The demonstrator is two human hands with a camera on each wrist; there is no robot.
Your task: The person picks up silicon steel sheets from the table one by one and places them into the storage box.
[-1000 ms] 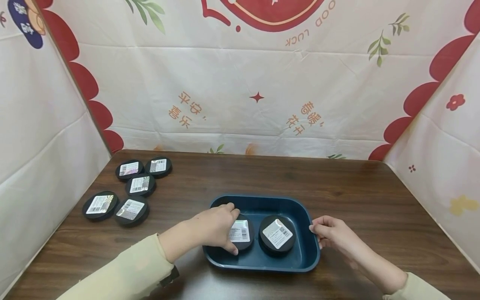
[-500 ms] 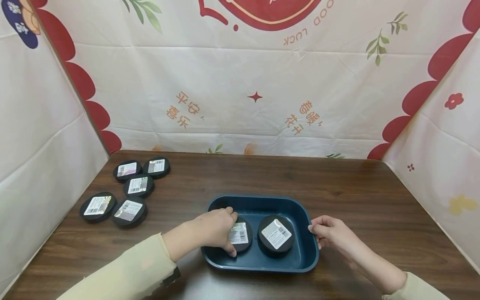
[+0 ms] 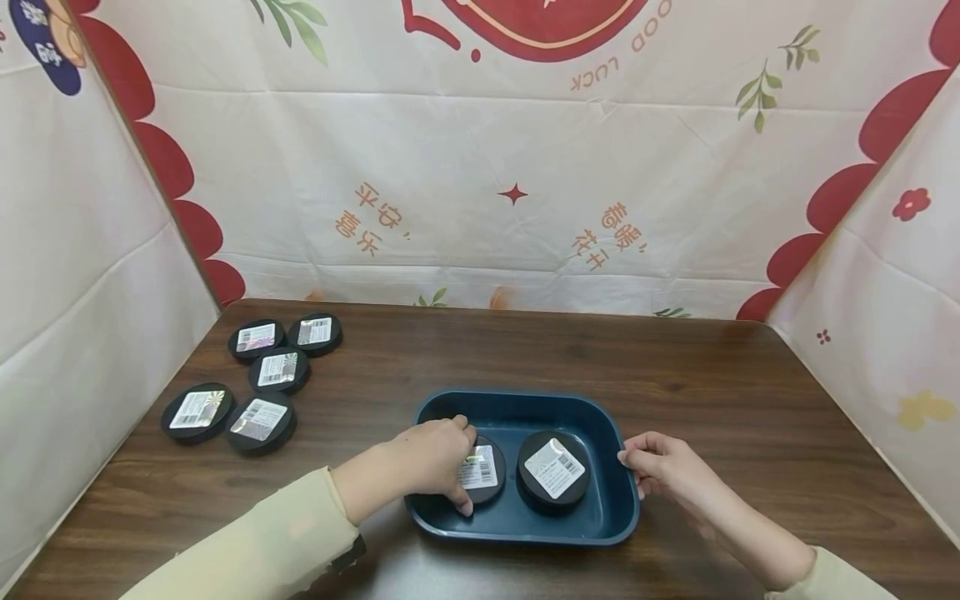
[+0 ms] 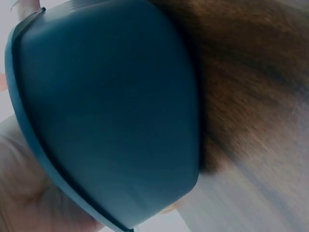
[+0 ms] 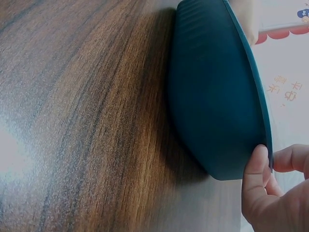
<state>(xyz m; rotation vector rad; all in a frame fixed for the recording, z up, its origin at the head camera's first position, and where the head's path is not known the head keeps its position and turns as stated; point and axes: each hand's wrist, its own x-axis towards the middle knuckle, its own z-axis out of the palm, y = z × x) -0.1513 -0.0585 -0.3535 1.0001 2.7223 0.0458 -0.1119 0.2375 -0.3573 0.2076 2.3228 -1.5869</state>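
A dark blue rectangular tray (image 3: 525, 535) stands on the table near its front. My left hand (image 3: 431, 457) reaches over the tray's left side and grips a flat round black tub (image 3: 491, 492) with a white barcode label, thumb at its near side. The hand hides the tub's left part. Beside it in the tray sits a second black tub (image 3: 555, 472); it looks taller, but I cannot tell if it is a stack. With thumb and fingers my right hand (image 3: 663, 467) pinches the tray's right rim. The right wrist view shows this pinch on the tray wall (image 5: 217, 92).
Several black labelled tubs (image 3: 258, 421) lie in a loose cluster on the table's left side. The brown wooden table (image 3: 712, 392) extends behind and right of the tray. Printed white cloth (image 3: 450, 150) hangs behind and along both sides.
The tub in my left hand sits very slightly lower in the head view than a second ago. My right hand keeps its place on the tray's rim.
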